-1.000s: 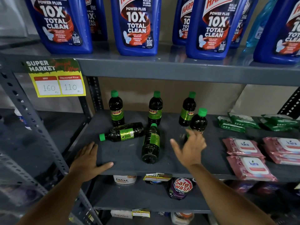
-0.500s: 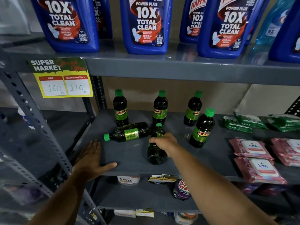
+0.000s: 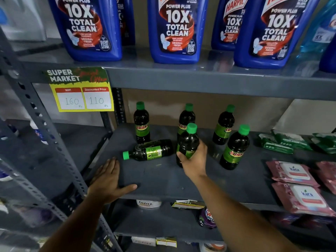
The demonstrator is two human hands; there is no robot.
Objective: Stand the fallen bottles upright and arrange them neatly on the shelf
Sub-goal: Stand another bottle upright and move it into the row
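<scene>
Our single head-worn wide-angle view: faces forward and slightly down, close to the grey middle shelf [image 3: 163,180]; upper shelf [image 3: 200,79] overhead, lower tier below.

Dark bottles [image 3: 234,150] with green caps and labels, grey shelf [image 3: 160,179], seemingly pink packets [image 3: 298,199].

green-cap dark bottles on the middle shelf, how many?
6. Three upright along the back: left, centre, right. One upright front right. One upright in the right hand. One lying on its side. None seem hidden.
</scene>
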